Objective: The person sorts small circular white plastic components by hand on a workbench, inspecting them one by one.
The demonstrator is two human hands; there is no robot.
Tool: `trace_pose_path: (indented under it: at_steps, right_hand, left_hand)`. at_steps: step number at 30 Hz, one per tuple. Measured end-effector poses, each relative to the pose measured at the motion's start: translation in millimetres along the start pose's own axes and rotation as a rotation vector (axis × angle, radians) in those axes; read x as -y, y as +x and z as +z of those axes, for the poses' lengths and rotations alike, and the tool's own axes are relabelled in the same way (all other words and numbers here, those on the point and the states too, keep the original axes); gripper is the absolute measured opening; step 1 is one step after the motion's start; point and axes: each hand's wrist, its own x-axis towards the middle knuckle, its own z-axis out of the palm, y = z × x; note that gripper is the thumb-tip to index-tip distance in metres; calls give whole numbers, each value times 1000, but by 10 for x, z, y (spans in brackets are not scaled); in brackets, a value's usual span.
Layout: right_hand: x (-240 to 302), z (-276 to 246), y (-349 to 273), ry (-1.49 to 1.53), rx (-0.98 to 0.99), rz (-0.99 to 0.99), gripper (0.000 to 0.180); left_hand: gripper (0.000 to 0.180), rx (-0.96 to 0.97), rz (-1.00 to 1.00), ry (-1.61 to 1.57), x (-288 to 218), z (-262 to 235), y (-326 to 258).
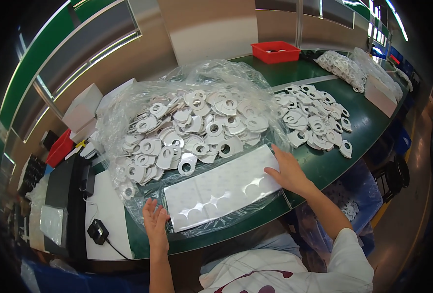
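Observation:
A long white backing sheet [221, 188] with round cut-out marks along one edge lies at the front of the green table [368, 122], on top of clear plastic. My left hand [155, 223] rests at its near left corner, fingers spread and touching the plastic. My right hand [288, 171] lies flat on the sheet's right end, pressing it down. Just beyond the sheet, an open clear plastic bag [187, 88] holds a heap of white flat pieces with round holes [192, 132].
A second pile of white holed pieces [316, 119] lies to the right on the table. A red bin [276, 51] and more bagged pieces [343, 66] stand at the back. White boxes [82, 107], a red tray [60, 149] and a black adapter [98, 230] sit left.

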Motion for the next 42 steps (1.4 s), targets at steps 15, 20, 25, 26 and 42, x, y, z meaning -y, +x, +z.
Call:
trace_pose_path:
  at_steps: [15,20,25,26,42]
  right_hand:
    - [111,352,799,582,249,-156,35]
    - [208,506,832,411,222,-234,27]
    - [139,668,758,213,120,-299,24]
    - [118,707,749,226,32,-347,24]
    - [436,122,890,-206,493,-5,38]
  left_hand:
    - [22,171,130,86,-321,-743,740]
    - [23,189,418,655,50,-789,909]
    - [21,94,682,1044,67,-765,798]
    - [21,91,679,1043,54,-761,796]
    - [42,121,161,1422,-397,-373,743]
